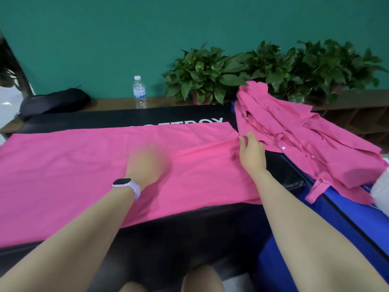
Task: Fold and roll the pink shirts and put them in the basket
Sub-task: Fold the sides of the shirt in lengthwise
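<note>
A pink shirt (73, 165) lies folded into a long flat band across the black table (168, 224). My left hand (147, 161) is blurred with motion over the middle of the band, palm down on the cloth. My right hand (251, 152) rests at the band's right end, fingers apart and touching the edge of the fabric. A heap of more pink shirts (294, 135) with white buttons lies to the right, draped over a blue container (315, 239). Whether that container is the basket I cannot tell.
A water bottle (140, 91) stands on the wooden ledge behind the table. A black bag (54, 102) lies at the back left. Potted green plants (263, 70) line the back right against a teal wall. A white object (381, 190) shows at the right edge.
</note>
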